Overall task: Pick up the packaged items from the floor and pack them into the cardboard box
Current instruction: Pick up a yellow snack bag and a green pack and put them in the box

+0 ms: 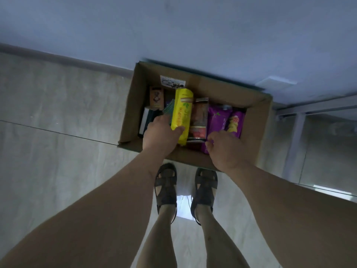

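Note:
An open cardboard box stands on the floor against the wall, just beyond my feet. Several packaged items stand inside it. My left hand grips the lower end of a tall yellow package near the box's middle. To its right sit a red-brown package and a purple package. My right hand rests on the near end of the purple package, fingers curled on its edge. A brown carton and dark boxes fill the left side.
The box touches a pale blue wall. A white metal frame stands to the right of the box. My sandalled feet are on the grey tiled floor, close to the box's near wall.

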